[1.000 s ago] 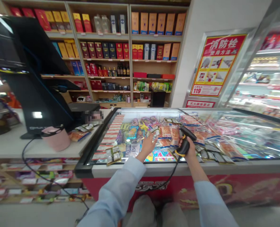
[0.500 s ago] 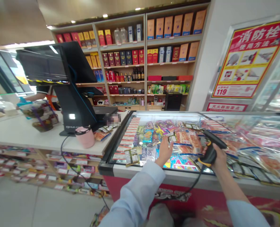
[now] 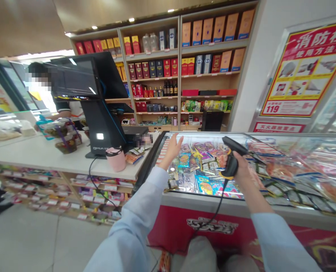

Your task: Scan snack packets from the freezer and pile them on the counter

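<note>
Barcode scanner (image 3: 231, 163) wrapped in our right hand (image 3: 241, 168) at one o'clock; our left hand (image 3: 172, 153) spread open at eleven; a swing could snag the scanner's cord (image 3: 219, 207) on the freezer's front rim (image 3: 190, 199).

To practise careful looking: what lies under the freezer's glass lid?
Bright snack packets lie under the glass lid. Anything beneath them is covered; the scanner in the right hand hides some.

Barcode scanner (image 3: 231, 163): glossy black plastic. Freezer lid (image 3: 295, 145): smooth glass. Snack packets (image 3: 204, 185): glossy plastic.
</note>
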Available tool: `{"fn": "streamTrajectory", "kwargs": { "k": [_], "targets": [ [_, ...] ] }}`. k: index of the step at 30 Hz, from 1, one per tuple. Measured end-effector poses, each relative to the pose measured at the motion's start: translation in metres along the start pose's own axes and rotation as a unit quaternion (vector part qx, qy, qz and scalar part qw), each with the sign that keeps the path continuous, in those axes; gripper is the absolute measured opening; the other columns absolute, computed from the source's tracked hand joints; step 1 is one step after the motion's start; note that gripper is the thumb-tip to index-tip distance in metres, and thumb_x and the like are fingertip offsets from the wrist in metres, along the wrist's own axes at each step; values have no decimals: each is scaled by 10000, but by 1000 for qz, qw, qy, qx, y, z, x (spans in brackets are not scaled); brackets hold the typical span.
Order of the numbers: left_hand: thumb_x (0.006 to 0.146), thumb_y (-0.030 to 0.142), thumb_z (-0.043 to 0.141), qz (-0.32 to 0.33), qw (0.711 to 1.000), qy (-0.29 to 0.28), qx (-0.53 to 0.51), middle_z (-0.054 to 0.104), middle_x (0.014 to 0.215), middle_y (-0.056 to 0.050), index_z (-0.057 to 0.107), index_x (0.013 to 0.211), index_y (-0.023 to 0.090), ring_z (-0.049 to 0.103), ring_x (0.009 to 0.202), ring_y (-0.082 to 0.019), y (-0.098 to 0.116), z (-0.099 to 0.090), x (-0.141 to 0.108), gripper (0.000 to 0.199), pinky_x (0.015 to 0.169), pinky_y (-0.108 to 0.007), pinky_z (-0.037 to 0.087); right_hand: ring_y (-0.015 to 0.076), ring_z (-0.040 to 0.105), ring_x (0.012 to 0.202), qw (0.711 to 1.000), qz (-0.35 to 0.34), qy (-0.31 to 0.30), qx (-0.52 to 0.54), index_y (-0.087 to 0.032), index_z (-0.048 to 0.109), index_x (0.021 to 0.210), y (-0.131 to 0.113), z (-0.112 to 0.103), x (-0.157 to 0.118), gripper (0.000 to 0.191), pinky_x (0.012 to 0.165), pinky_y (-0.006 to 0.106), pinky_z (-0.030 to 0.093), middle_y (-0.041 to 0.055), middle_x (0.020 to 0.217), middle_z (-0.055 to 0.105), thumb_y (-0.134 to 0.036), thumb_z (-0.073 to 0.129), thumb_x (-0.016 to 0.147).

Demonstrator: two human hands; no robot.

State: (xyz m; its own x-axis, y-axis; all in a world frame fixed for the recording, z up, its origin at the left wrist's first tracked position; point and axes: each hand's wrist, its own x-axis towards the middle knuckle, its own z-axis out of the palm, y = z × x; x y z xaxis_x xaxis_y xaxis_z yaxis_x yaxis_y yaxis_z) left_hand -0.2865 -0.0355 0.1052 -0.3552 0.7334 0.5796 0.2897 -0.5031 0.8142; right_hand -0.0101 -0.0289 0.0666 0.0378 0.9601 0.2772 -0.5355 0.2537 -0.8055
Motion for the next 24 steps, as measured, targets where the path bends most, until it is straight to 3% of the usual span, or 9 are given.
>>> {"fn": "streamTrajectory", "kwargs": {
  "k": [4,8,12,15,18,21,24],
  "targets": [
    [850,406,586,-37,980,-85,177,567,1310,-134,538,1211,153,548,1190,-241,-15,-63,-8,443,1042,-380,393,136,541,386,996,61,-63,22,-198,588,722,36,49,-6,379,346,234,453,-17,522,586,-511,766,605],
    [765,443,643,-119,914,-223,319,666,1113,-96,621,1064,156,636,967,-230,-38,-104,-31,415,877,-330,485,127,543,393,987,104,-120,14,-192,609,714,82,81,-16,358,354,223,451,-7,543,608,-508,755,631],
    [656,533,705,-182,795,-376,439,673,1024,-85,667,939,180,618,968,-253,-47,-116,-51,454,833,-312,483,132,542,380,970,160,-180,-10,-180,626,729,121,98,-22,345,350,230,451,2,537,614,-496,746,657],
    [460,532,821,-140,736,-428,506,610,1162,-141,692,889,168,536,1120,-337,-51,-111,-64,577,907,-349,450,124,534,367,956,218,-195,-10,-169,622,720,139,105,-22,334,328,216,431,5,524,607,-484,724,679],
    [459,529,822,-111,741,-433,500,608,1159,-154,690,941,158,532,1120,-347,-59,-106,-71,623,915,-371,448,118,537,369,947,255,-194,0,-164,617,696,150,106,-21,331,327,209,437,3,524,602,-482,708,698],
    [479,450,832,-134,799,-412,418,671,1027,-79,676,969,180,616,955,-268,-69,-110,-64,581,820,-316,485,114,539,370,948,261,-180,3,-158,622,677,156,104,-21,338,336,207,449,7,526,606,-482,716,692],
    [451,329,850,-166,853,-349,350,700,874,-18,673,894,184,644,821,-212,-83,-114,-46,498,726,-263,493,119,546,375,950,267,-161,9,-165,614,661,157,102,-20,332,336,211,454,7,528,609,-480,716,695]
  ]
}}
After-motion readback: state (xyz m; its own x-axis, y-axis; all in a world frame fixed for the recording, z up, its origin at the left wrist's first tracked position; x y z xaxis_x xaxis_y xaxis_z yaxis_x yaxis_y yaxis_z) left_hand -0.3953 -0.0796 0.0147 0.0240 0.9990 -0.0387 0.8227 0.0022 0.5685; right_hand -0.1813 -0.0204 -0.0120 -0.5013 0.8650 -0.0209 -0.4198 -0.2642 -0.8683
